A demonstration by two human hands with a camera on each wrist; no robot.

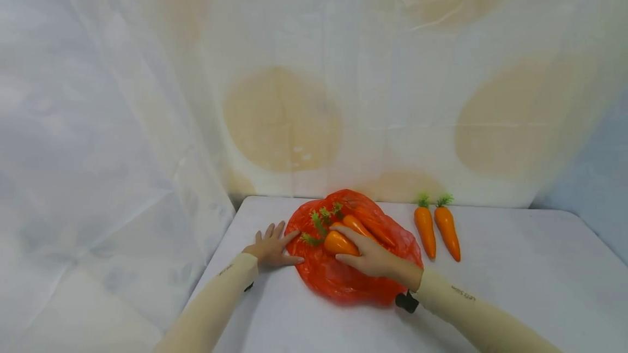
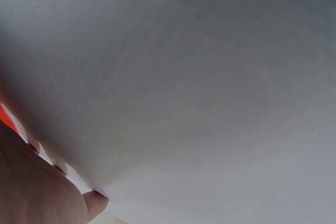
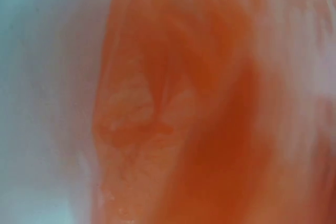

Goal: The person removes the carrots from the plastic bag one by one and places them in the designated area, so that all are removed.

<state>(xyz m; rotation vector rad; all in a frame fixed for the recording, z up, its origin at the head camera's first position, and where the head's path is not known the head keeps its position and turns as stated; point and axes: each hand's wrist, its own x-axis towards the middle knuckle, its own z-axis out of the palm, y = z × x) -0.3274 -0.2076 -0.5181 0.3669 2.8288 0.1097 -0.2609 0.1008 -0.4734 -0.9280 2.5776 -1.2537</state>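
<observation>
A crumpled red plastic bag [image 1: 338, 282] is spread on the white table, with several orange carrots [image 1: 357, 225] with green tops lying on it or in its mouth. My right hand [image 1: 375, 257] reaches over the bag and grips the nearest carrot [image 1: 339, 243], thumb on the near side and fingers on the far side. My left hand [image 1: 271, 249] rests at the bag's left edge, fingers spread, the thumb and forefinger touching the plastic. In the left wrist view, part of the left hand [image 2: 42, 187] shows against the tabletop. Blurred red plastic [image 3: 173, 103] fills much of the right wrist view.
Two more carrots [image 1: 424, 232] [image 1: 448, 233] lie side by side on the table [image 1: 530, 287], right of the bag. Behind the table hangs a pale curtain [image 1: 392, 97] with large tan dots. White sheeting [image 1: 98, 178] stands along the left side.
</observation>
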